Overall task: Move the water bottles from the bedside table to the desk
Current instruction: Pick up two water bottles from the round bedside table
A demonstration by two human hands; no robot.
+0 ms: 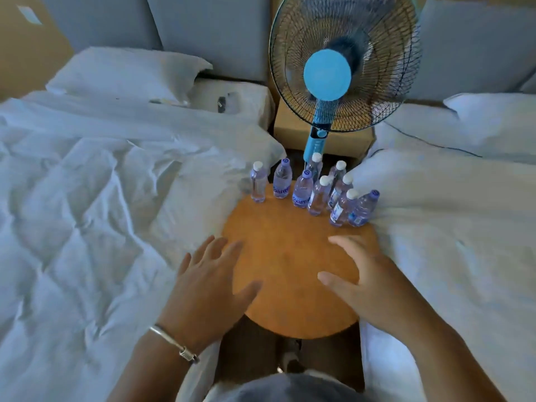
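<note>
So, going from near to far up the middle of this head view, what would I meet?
Open left hand and right hand → bare round table → cluster of water bottles → blue fan → grey headboard.

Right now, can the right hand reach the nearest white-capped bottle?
Probably yes: the right hand is open, and only bare tabletop lies between it and that white-capped bottle.

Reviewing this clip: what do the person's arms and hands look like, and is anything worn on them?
Both forearms are bare, with no sleeves or gloves in view. The left hand has a thin silver bangle with a small clasp at its wrist. The right hand shows no ring, watch or bracelet.
</note>
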